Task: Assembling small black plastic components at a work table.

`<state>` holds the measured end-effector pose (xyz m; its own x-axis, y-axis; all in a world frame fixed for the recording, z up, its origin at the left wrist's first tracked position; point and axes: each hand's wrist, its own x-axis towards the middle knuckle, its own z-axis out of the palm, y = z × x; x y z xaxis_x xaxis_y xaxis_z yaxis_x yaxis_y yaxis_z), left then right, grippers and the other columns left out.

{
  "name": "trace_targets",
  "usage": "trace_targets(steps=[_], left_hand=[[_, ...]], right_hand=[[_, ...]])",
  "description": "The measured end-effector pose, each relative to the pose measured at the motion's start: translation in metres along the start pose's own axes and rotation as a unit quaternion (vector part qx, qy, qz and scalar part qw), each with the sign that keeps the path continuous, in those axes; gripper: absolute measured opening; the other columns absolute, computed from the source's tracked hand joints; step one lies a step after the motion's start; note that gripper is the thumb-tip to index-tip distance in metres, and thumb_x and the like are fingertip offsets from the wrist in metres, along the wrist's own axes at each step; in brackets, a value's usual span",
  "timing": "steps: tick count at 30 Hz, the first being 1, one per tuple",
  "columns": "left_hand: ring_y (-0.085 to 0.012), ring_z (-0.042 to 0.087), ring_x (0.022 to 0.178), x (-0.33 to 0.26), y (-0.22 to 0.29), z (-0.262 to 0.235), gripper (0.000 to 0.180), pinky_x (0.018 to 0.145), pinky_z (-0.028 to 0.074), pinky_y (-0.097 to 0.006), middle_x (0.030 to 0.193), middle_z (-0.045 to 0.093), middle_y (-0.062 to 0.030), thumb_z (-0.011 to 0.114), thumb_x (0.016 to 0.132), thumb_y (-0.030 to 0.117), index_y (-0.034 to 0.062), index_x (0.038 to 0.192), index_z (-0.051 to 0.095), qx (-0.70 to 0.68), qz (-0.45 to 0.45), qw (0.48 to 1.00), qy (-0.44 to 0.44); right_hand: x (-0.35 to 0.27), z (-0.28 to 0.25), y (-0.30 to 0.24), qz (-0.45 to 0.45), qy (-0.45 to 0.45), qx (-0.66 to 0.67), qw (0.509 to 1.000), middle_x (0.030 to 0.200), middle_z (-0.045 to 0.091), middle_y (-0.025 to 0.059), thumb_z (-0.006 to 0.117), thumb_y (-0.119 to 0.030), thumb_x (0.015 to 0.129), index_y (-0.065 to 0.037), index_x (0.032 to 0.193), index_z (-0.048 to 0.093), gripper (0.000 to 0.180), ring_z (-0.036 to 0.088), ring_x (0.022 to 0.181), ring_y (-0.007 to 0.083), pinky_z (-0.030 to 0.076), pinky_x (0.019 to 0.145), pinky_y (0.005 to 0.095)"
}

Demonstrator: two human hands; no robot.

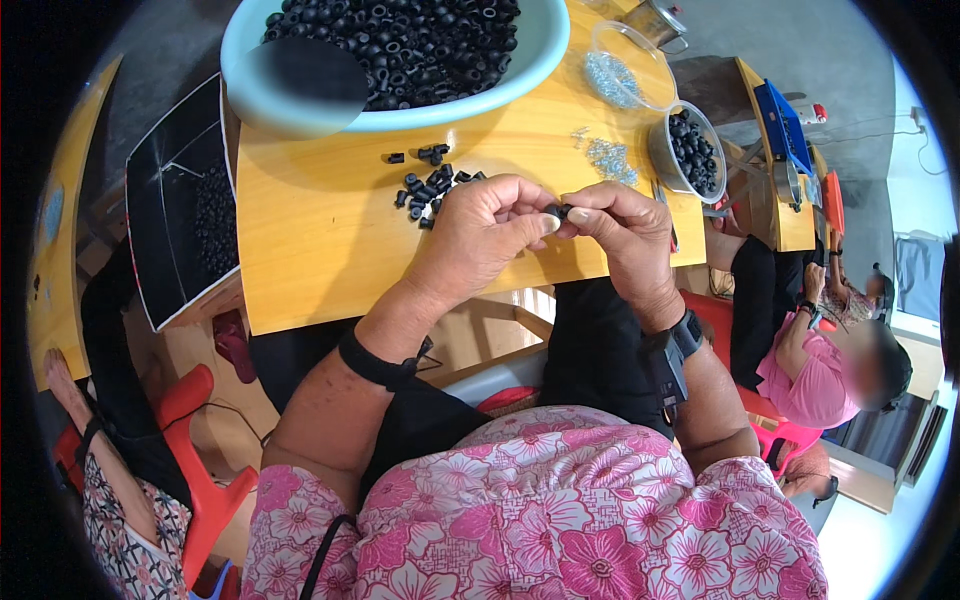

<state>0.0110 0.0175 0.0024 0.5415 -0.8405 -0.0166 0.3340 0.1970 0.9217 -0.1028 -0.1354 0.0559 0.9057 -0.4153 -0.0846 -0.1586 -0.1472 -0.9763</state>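
Black and no bigger than a fingertip, the small dark moulded piece (pixel 562 211) sits just right of the frame's centre, pinched between the thumb and fingertips of my left hand (pixel 490 228) and those of my right hand (pixel 632 228). Both hands are closed on it, tips nearly meeting, and the piece lies in the narrow gap between my two thumbs, above the yellow wooden tabletop (pixel 320 230).

My fingers cover most of it (only a dark bit shows), so I cannot make out its full shape. A loose scatter of short black cylindrical parts (pixel 415 190) lies just beyond my left hand, which may hide some of it. The large pale-blue plastic basin (pixel 548 60), heaped with black parts, is cut off by the frame's top, and a blurred patch covers its lower left. Beside my right hand, a slim tool with a red part (pixel 674 240) is mostly hidden.

The table's near edge runs under my wrists, rising toward the right. Bare wood opens left of my left hand; the right is tighter, with small silvery pieces (pixel 612 162) and a clear plastic tub of black parts (pixel 662 160) near my knuckles.
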Motion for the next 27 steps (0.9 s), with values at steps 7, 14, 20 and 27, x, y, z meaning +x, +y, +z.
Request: trace_targets(steps=[7,14,20,27], left_hand=[[-0.0092,0.067,0.081,0.0,-0.003,0.0,0.018,0.074,0.057,-0.024,0.094,0.071,-0.0057,0.067,0.092,0.005,-0.0042,0.107,0.068,0.047,0.012,0.999,0.0],[-0.0104,0.067,0.077,0.0,-0.003,0.002,0.018,0.072,0.056,-0.025,0.087,0.072,-0.0071,0.068,0.09,0.006,-0.0051,0.105,0.069,0.028,0.028,0.999,0.001],[-0.0091,0.066,0.087,-0.002,0.0,-0.001,0.018,0.077,0.056,-0.024,0.097,0.068,-0.0034,0.068,0.092,0.004,-0.0044,0.108,0.068,0.05,0.008,0.999,-0.018],[-0.0109,0.068,0.077,-0.003,0.003,0.004,0.017,0.071,0.055,-0.025,0.086,0.072,-0.0081,0.068,0.089,0.004,-0.0047,0.103,0.069,0.039,0.027,0.999,-0.002]], right_hand=[[-0.006,0.007,-0.003,-0.031,0.026,-0.045,0.998,0.088,0.071,0.007,0.066,0.005,0.089,0.003,0.1,0.073,0.013,0.068,0.081,0.0127,0.054,0.077,0.0254],[-0.006,0.005,0.0,0.035,0.035,0.031,0.998,0.088,0.072,0.0077,0.067,0.0,0.089,0.003,0.1,0.074,0.013,0.067,0.081,0.0128,0.053,0.076,0.0261],[-0.005,0.005,0.002,0.138,0.023,0.168,0.976,0.087,0.071,0.0093,0.066,-0.008,0.092,0.001,0.101,0.072,0.014,0.067,0.08,0.0175,0.055,0.079,0.0317],[-0.003,-0.006,0.007,0.18,-0.046,0.287,0.94,0.091,0.069,0.0104,0.064,-0.008,0.093,-0.003,0.103,0.066,0.011,0.068,0.084,0.0216,0.056,0.082,0.0362]])
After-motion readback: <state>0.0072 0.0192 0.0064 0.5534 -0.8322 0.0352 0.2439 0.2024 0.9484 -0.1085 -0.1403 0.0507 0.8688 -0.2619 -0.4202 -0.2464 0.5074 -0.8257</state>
